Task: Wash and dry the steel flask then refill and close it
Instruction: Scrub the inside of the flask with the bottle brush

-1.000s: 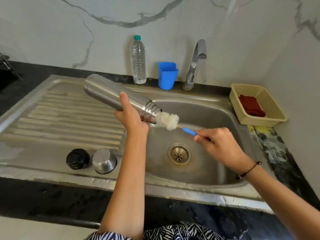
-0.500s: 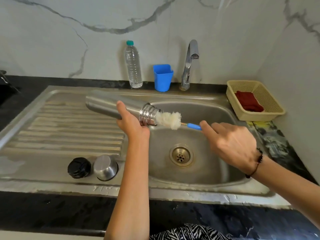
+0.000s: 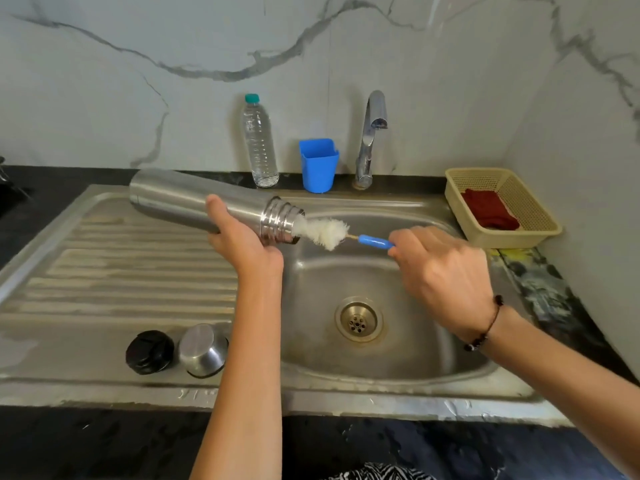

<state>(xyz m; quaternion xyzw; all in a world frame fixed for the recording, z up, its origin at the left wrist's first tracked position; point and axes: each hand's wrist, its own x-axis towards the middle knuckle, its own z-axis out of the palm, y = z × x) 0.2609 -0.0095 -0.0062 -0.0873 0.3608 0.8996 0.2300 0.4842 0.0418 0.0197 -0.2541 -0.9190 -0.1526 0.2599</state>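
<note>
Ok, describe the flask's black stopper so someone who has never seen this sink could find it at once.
Start at the steel sink and look at the near edge of its ribbed draining board, left of the basin. Two small caps sit side by side there. The black stopper is the left one, dark and matte, while the steel cup lid beside it is shiny.

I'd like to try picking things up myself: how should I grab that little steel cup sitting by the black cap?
The steel cup stands upside down on the drainboard, closed base up. Come from above and pinch its round side wall near the base, where it looks narrower. The black cap sits close on its left, so place fingers front and back.
</note>
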